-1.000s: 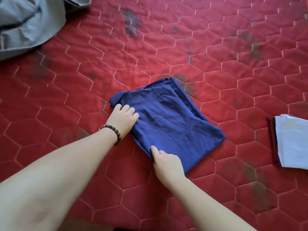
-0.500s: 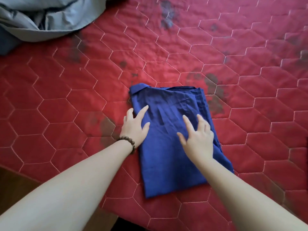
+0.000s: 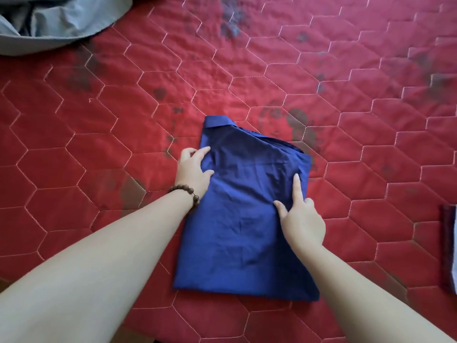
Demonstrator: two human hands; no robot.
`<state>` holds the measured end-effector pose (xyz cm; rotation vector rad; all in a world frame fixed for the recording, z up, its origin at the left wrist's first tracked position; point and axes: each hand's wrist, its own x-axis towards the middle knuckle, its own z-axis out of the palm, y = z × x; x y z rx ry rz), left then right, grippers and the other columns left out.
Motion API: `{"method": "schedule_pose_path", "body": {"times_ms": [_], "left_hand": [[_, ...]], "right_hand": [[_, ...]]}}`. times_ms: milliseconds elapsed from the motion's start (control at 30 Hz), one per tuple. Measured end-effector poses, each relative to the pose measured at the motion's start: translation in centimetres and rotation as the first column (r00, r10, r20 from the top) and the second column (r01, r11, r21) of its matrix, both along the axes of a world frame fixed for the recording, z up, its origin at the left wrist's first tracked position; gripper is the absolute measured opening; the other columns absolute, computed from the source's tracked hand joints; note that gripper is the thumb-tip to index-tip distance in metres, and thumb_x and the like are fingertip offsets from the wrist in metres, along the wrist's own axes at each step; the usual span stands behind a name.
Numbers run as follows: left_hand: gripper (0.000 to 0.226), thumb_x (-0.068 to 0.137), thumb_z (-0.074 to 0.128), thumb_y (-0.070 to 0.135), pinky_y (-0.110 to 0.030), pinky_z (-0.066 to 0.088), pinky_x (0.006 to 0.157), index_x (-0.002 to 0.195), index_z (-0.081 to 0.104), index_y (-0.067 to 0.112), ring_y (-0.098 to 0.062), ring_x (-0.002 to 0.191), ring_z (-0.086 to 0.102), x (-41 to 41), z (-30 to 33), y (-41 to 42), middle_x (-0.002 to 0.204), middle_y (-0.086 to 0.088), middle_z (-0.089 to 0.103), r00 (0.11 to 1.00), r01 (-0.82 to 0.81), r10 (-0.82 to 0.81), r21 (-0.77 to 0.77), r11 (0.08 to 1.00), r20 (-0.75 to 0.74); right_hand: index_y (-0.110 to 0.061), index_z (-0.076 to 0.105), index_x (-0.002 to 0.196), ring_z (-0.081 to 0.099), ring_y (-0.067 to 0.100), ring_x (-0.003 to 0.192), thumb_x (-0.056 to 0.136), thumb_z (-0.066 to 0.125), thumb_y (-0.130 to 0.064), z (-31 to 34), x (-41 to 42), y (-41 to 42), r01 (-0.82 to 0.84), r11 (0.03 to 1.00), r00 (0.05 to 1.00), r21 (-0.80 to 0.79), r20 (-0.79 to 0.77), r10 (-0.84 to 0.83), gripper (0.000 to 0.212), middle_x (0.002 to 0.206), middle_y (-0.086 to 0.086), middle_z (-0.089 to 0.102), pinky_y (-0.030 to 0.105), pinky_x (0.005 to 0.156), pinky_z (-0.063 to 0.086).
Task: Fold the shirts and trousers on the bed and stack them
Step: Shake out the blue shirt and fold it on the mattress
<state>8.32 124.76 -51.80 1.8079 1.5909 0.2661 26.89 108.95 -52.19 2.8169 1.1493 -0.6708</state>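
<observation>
A dark blue shirt (image 3: 244,219), folded into a long rectangle with its collar at the far end, lies on the red quilted bed (image 3: 321,82). My left hand (image 3: 191,170), with a bead bracelet on the wrist, sits at the shirt's left edge and its fingers and thumb curl onto the cloth there. My right hand (image 3: 303,219) is at the shirt's right edge. Its index finger lies straight along the cloth, the thumb is spread on top, and the other fingers bend down at the edge, their tips hidden.
A crumpled grey-blue garment (image 3: 54,21) lies at the far left corner. At the right border, a folded dark maroon and white piece (image 3: 448,246) shows only as a sliver. The bed's near edge runs along the bottom left.
Both hands have left the shirt's top face for its sides: the left to the left edge with fingers curled, the right to the right edge. The view has shifted slightly.
</observation>
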Motion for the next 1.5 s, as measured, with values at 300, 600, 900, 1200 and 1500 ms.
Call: {"method": "schedule_pose_path", "body": {"times_ms": [300, 600, 900, 1200, 1500], "left_hand": [[0.061, 0.092, 0.054, 0.034, -0.052, 0.023, 0.115, 0.148, 0.035, 0.019, -0.034, 0.144, 0.022, -0.4, -1.4, -6.5, 0.156, -0.017, 0.023, 0.696, 0.703, -0.558, 0.267, 0.660, -0.452], [0.064, 0.094, 0.014, 0.057, -0.042, -0.013, 0.118, 0.149, -0.010, 0.037, -0.026, 0.147, -0.013, -0.7, -4.9, -6.4, 0.160, -0.001, -0.014, 0.621, 0.729, -0.574, 0.125, 0.673, -0.534], [0.060, 0.092, 0.035, 0.041, -0.057, 0.025, 0.113, 0.146, 0.038, 0.015, -0.033, 0.143, 0.027, -4.1, -3.8, -12.1, 0.153, -0.018, 0.030, 0.644, 0.739, -0.585, 0.205, 0.641, -0.493], [0.053, 0.095, 0.034, 0.033, -0.048, 0.019, 0.114, 0.144, 0.041, 0.015, -0.032, 0.142, 0.030, -8.7, -3.8, -10.6, 0.152, -0.011, 0.035, 0.596, 0.802, -0.706, 0.234, 0.550, -0.383], [0.063, 0.076, 0.041, 0.000, -0.058, 0.031, 0.108, 0.135, 0.055, 0.019, -0.041, 0.136, 0.036, -11.0, -2.2, -6.7, 0.148, -0.017, 0.040, 0.568, 0.820, -0.655, 0.269, 0.506, -0.498]], "right_hand": [[-0.008, 0.042, 0.144, 0.027, 0.035, 0.143, 0.088, 0.066, -0.022, -0.3, -1.9, -0.7, -0.599, 0.760, 0.795, 0.253, 0.300, 0.527, 0.063, 0.154, 0.014, 0.033, 0.057, 0.115, 0.022], [-0.032, 0.000, 0.152, -0.007, 0.016, 0.149, 0.097, 0.016, -0.058, -4.3, -2.7, -0.2, -0.301, 0.951, 0.942, 0.078, 0.180, 0.283, 0.064, 0.162, -0.003, -0.005, 0.048, 0.118, -0.011], [-0.016, 0.036, 0.148, 0.016, 0.026, 0.148, 0.097, 0.036, -0.043, -2.8, -7.1, -4.1, -0.530, 0.830, 0.842, 0.172, 0.223, 0.492, 0.059, 0.158, 0.007, 0.023, 0.060, 0.116, 0.010], [-0.027, 0.026, 0.150, 0.017, 0.021, 0.147, 0.097, 0.027, -0.048, -2.2, -3.8, -9.9, -0.515, 0.852, 0.853, 0.093, 0.146, 0.500, 0.057, 0.158, 0.000, 0.022, 0.058, 0.116, 0.012], [-0.030, 0.020, 0.150, 0.024, 0.032, 0.144, 0.071, 0.052, 0.009, 0.3, 5.4, -11.6, -0.750, 0.661, 0.648, 0.020, 0.222, 0.729, 0.094, 0.157, 0.006, 0.024, 0.059, 0.114, 0.019]]}}
